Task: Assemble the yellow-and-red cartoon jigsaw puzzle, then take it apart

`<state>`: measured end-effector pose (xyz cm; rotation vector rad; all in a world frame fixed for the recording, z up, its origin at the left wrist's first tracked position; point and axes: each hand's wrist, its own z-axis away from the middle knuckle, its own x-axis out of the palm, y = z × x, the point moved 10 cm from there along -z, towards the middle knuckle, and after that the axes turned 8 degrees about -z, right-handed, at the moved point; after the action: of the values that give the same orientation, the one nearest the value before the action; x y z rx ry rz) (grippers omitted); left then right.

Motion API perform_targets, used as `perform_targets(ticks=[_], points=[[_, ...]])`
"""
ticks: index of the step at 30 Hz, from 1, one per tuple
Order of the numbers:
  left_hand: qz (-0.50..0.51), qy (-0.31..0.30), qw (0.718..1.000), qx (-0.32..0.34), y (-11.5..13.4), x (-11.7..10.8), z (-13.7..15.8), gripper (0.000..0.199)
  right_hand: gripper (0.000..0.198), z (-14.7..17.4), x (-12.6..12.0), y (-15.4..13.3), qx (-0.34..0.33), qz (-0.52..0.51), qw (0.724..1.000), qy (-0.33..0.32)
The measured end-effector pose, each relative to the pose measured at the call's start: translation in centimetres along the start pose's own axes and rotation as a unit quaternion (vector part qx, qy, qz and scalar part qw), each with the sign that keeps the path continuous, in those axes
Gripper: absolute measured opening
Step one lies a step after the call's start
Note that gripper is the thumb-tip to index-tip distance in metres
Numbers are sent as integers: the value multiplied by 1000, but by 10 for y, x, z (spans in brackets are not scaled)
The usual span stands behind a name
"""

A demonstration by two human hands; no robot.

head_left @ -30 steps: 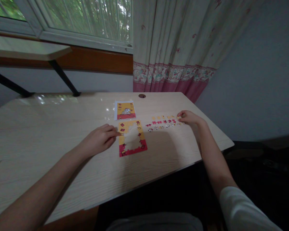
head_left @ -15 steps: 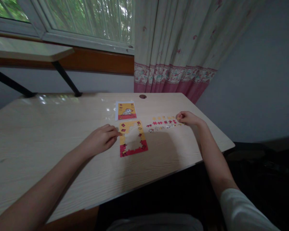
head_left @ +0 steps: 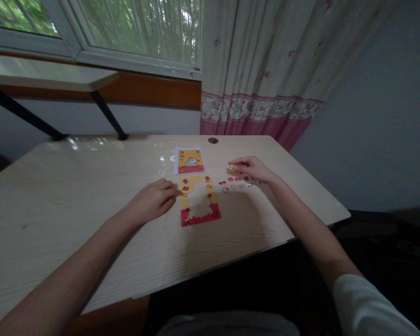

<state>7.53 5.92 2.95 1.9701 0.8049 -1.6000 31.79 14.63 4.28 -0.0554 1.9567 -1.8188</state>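
The right hand [head_left: 251, 168] pinches a small yellow jigsaw piece [head_left: 231, 168] far right of the rectangular red-and-yellow puzzle border [head_left: 200, 220], whose left edge the left hand [head_left: 157, 198] touches, its grip impossible to tell.

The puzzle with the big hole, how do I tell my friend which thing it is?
Find the pale wood-grain table. Just to the right of the person's left hand, on the near side of the small yellow-and-red picture of a white animal, lies the flat yellow-and-red jigsaw puzzle. Unlike the picture, it has a large jagged gap inside, with table showing through.
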Motion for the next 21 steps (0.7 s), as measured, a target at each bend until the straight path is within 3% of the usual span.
perform_targets(ticks=[4,9,14,21], points=[[3,2,1000,9,2,-1,1,32,24,-7,72,-4,48,-40,994,-88],[-7,2,1000,15,4,-2,0,32,18,-16,126,3,81,-60,989,-107],[-17,2,1000,16,6,-2,0,31,19,-23,149,17,109,-74,983,-126],[-4,-1,1000,10,6,-2,0,32,13,-27,157,23,96,-66,983,-143]])
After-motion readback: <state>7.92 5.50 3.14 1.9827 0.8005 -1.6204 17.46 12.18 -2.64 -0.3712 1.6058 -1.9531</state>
